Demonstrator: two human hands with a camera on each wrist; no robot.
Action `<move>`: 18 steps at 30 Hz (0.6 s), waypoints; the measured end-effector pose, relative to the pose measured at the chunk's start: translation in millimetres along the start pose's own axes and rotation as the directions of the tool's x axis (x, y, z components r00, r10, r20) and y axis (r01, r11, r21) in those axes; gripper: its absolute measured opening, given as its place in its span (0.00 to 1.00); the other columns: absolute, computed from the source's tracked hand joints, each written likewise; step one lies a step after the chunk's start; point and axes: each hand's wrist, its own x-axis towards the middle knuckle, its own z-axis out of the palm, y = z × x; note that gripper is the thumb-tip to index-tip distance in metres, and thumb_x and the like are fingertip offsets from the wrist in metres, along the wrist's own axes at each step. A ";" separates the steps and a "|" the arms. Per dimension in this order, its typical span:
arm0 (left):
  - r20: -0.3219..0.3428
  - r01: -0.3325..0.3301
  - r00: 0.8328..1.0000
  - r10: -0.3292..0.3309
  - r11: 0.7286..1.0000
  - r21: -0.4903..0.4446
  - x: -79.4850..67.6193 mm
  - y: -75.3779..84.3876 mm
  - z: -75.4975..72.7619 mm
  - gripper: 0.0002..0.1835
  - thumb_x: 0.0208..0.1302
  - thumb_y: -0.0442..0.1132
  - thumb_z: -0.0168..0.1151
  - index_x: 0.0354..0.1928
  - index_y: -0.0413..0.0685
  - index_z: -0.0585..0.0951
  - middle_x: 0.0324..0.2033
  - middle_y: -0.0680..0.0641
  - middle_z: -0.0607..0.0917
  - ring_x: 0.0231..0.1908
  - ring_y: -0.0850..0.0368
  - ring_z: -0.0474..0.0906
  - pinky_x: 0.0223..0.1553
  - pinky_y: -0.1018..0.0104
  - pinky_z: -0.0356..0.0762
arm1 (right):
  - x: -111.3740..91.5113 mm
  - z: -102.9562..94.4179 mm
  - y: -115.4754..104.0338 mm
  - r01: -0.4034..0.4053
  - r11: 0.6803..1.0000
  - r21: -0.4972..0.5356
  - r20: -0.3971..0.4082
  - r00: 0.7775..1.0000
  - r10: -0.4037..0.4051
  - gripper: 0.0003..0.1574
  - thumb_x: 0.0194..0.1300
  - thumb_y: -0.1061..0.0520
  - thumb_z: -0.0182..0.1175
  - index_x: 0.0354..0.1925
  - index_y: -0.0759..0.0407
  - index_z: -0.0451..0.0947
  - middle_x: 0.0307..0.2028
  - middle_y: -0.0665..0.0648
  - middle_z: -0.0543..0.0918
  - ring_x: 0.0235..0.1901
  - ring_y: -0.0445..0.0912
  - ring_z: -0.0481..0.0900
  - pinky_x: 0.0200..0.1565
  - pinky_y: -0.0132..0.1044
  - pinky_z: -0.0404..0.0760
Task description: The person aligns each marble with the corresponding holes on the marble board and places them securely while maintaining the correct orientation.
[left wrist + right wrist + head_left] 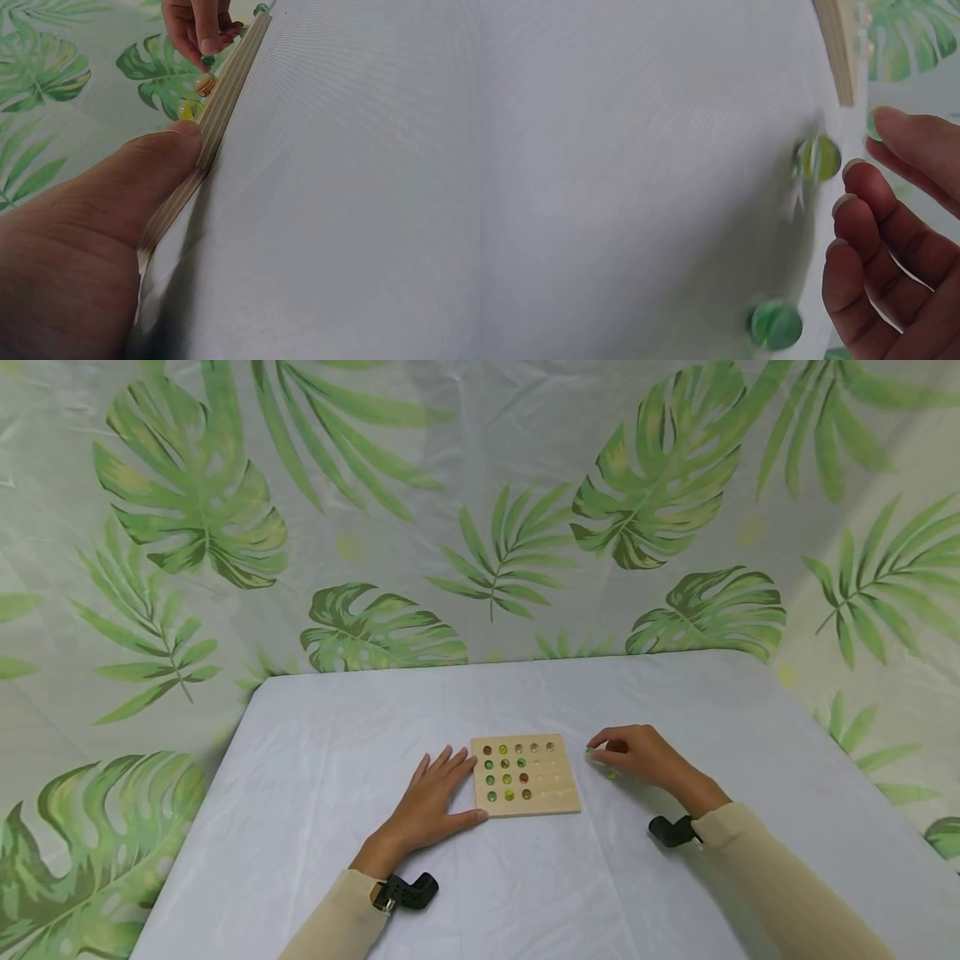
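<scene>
A light wooden board [572,797] with rows of round hollows lies on the white cloth. Glass marbles [507,779] in green, yellow and brown fill its top row and the left part of the rows below; the hollows at lower right hold none. My left hand [423,808] rests at the board's left side, fingers spread, thumb touching the near left corner. To the right of the board, my right hand [647,758] pinches a green marble [873,126] between thumb and index finger, above the cloth. Its other fingers are bent and hold nothing.
Beneath the right hand, a yellow-green marble [819,158] and a green marble [776,324] lie loose on the cloth. The white-covered table [337,727] reaches back to a leaf-patterned curtain [495,527]. Each wrist wears a small black camera [408,891].
</scene>
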 end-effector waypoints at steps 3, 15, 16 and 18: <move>0.000 0.001 1.000 -0.001 1.000 -0.003 0.1 -0.2 0.4 0.47 0.58 0.68 0.58 0.74 0.50 0.60 0.73 0.48 0.59 0.74 0.49 0.45 0.72 0.47 0.37 | 2.5 2.3 -5.3 0.019 1.000 0.010 0.005 1.000 -0.019 0.11 0.63 0.51 0.66 0.44 0.52 0.85 0.23 0.47 0.79 0.23 0.41 0.71 0.25 0.34 0.72; -0.002 -0.002 1.000 0.002 1.000 -0.008 0.1 0.0 0.2 0.47 0.58 0.68 0.58 0.73 0.50 0.60 0.73 0.47 0.59 0.74 0.49 0.45 0.71 0.47 0.37 | 11.1 14.0 -20.7 0.062 0.997 0.045 0.036 0.997 -0.064 0.11 0.63 0.52 0.65 0.44 0.51 0.85 0.26 0.47 0.82 0.25 0.40 0.74 0.27 0.33 0.74; -0.001 -0.001 1.000 0.001 1.000 -0.008 0.1 0.0 0.1 0.47 0.58 0.68 0.59 0.73 0.50 0.60 0.73 0.47 0.59 0.74 0.49 0.45 0.71 0.46 0.36 | 11.6 14.8 -22.1 0.070 0.996 0.052 0.042 0.997 -0.072 0.11 0.63 0.53 0.65 0.45 0.51 0.85 0.27 0.47 0.83 0.25 0.40 0.75 0.28 0.33 0.75; 0.001 0.001 1.000 -0.001 1.000 -0.008 0.1 0.2 -0.1 0.47 0.58 0.68 0.59 0.73 0.50 0.60 0.73 0.47 0.59 0.74 0.49 0.45 0.71 0.46 0.36 | 12.7 16.6 -24.2 0.086 0.994 0.069 0.051 0.995 -0.090 0.12 0.63 0.53 0.65 0.45 0.52 0.85 0.27 0.47 0.84 0.25 0.39 0.76 0.29 0.33 0.76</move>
